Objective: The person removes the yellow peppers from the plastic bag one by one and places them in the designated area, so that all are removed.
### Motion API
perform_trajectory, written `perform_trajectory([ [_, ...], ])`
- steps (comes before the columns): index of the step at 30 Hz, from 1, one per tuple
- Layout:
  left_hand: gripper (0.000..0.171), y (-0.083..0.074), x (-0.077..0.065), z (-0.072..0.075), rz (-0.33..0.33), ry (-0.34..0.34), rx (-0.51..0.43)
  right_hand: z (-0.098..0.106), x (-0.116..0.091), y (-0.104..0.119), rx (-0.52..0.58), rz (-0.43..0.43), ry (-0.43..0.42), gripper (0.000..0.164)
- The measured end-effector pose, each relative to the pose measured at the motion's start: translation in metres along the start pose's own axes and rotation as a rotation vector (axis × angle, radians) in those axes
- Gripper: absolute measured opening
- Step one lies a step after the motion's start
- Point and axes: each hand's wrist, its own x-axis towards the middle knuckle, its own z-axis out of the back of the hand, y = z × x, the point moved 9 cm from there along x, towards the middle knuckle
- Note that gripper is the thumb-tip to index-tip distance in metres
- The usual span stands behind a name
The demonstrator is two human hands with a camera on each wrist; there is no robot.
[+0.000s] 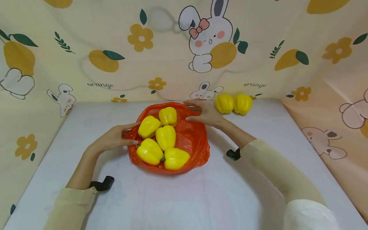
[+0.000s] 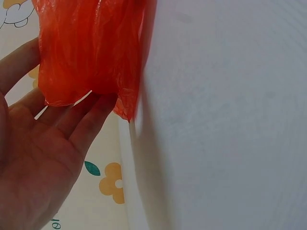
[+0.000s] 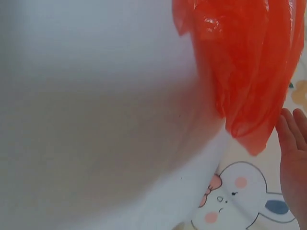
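Observation:
A red plastic bag (image 1: pixel 198 140) lies spread wide on the table, its mouth facing up. Several yellow bell peppers (image 1: pixel 165 137) are inside, mostly toward its left side. My left hand (image 1: pixel 115 139) is at the bag's left edge. In the left wrist view its fingers (image 2: pixel 93 120) reach out behind the red plastic, and the fingertips are partly hidden. At the bag's upper right rim is my right hand (image 1: pixel 208 112), fingers extended and thumb apart. The right wrist view has its fingertips (image 3: pixel 284 122) right by the outer side of the bag.
Two more yellow bell peppers (image 1: pixel 242 104) stand side by side at the back of the white table (image 1: pixel 172 201), right of the bag. Patterned cloth (image 1: pixel 129 64) with rabbits and flowers rises behind the table and at both sides.

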Motion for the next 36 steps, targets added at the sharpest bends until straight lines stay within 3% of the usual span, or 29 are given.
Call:
perform_trajectory([
  [17, 0.078, 0.001, 0.0, 0.001, 0.001, 0.0, 0.008, -0.034, 0.026, -0.005, -0.074, -0.068, 0.061, 0.068],
  [21, 0.078, 0.001, 0.0, 0.001, 0.002, 0.0, 0.004, -0.043, 0.029, -0.011, -0.048, -0.1, 0.078, 0.068],
  [24, 0.078, 0.0, 0.0, 0.001, 0.005, -0.002, 0.008, -0.055, 0.03, -0.004, 0.079, -0.097, 0.127, 0.075],
  [27, 0.077, -0.001, 0.0, 0.0, 0.005, -0.003, 0.016, -0.064, 0.031, 0.0, 0.124, -0.114, 0.147, 0.08],
  [29, 0.077, -0.002, 0.0, 0.0, 0.006, -0.005, 0.017, -0.065, 0.033, -0.002, 0.072, -0.138, 0.135, 0.08],
  [31, 0.077, -0.001, 0.0, -0.001, 0.006, -0.006, 0.016, -0.06, 0.034, -0.009, -0.077, -0.153, 0.083, 0.078],
  [36, 0.078, 0.001, 0.0, -0.001, 0.008, -0.007, 0.006, -0.052, 0.034, -0.015, -0.273, -0.15, 0.021, 0.074],
])
